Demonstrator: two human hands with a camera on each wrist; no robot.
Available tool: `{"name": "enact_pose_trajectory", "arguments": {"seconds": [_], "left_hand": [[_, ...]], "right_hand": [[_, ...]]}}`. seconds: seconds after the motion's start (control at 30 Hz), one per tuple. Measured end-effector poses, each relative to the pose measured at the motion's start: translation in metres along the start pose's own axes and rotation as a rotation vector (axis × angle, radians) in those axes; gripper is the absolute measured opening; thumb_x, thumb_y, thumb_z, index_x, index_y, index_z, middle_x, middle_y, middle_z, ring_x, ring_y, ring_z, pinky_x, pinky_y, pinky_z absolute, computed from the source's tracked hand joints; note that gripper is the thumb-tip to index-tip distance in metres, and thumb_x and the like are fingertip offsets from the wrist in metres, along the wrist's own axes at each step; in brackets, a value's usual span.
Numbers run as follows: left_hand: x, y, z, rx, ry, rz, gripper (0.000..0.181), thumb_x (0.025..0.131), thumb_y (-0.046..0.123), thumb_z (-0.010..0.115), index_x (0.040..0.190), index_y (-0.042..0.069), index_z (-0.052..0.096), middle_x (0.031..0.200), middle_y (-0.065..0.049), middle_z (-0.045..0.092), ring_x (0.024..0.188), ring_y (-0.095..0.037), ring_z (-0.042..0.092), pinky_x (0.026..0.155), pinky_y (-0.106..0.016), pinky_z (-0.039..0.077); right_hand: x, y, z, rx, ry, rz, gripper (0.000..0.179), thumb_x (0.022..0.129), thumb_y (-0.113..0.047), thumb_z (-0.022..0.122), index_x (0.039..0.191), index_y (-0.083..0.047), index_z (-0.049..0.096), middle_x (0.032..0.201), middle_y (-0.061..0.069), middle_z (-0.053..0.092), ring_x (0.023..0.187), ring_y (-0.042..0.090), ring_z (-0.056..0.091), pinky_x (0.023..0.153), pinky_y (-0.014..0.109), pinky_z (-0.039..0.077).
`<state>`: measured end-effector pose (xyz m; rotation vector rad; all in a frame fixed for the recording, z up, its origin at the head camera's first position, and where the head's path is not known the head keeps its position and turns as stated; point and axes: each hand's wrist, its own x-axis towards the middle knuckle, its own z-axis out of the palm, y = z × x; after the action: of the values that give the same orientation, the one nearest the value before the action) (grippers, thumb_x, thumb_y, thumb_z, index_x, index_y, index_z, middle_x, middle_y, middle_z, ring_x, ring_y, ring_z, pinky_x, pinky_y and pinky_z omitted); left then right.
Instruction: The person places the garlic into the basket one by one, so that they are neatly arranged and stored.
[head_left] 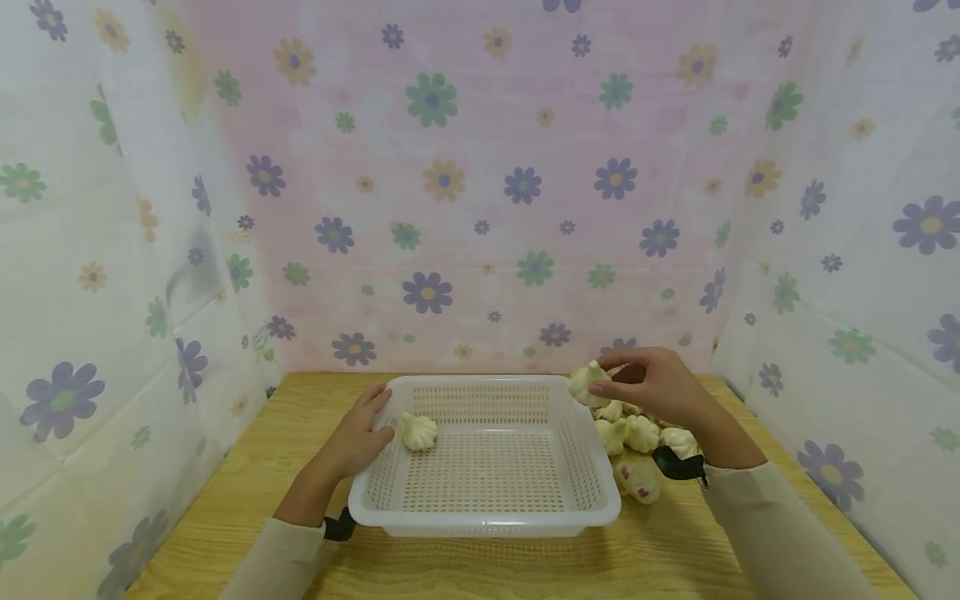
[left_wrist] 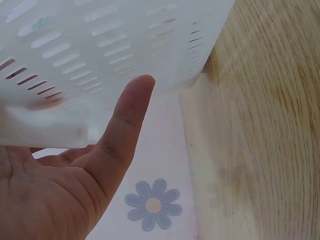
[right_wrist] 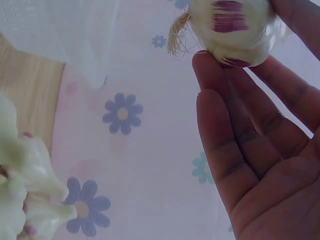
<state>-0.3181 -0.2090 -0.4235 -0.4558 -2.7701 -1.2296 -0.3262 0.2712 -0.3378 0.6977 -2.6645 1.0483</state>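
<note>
Flowered cloth (head_left: pixel 480 208) stands behind the wooden table (head_left: pixel 247 467). The right-hand grip (head_left: pixel 656 387) pinches one garlic bulb (head_left: pixel 583 388) near the far right corner of the white basket (head_left: pixel 483 518); the left-hand grip (head_left: pixel 356 442) clasps its left rim.

1. White rectangular slotted plastic basket (head_left: pixel 484 519) — smooth, faintly glossy.
2. Pale cream round garlic bulb (head_left: pixel 587 387): smooth, waxy-looking skin; rough, fibrous roots (right_wrist: pixel 178 36).
3. Flat yellow-brown bench (head_left: pixel 255 458) — wood-grained, low sheen.
4. Long beige sleeves (head_left: pixel 765 525): matt cloth.
</note>
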Motion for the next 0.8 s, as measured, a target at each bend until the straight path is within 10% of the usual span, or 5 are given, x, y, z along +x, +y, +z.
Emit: {"name": "enact_pose_trajectory", "arguments": {"seconds": [0.8], "left_hand": [[0.003,-0.004,-0.001,-0.006,-0.001,0.010,0.071,0.098,0.009,0.052,0.161,-0.006,0.025,0.171,-0.022,0.013,0.154,-0.050,0.023,0.115,-0.065,0.036]], "right_hand": [[0.077,-0.037,0.044,0.042,-0.151,-0.024,0.047,0.085,-0.046,0.082,0.123,-0.020,0.078,0.124,0.003,0.075,0.097,0.016,0.076,0.085,0.039,0.061]]}}
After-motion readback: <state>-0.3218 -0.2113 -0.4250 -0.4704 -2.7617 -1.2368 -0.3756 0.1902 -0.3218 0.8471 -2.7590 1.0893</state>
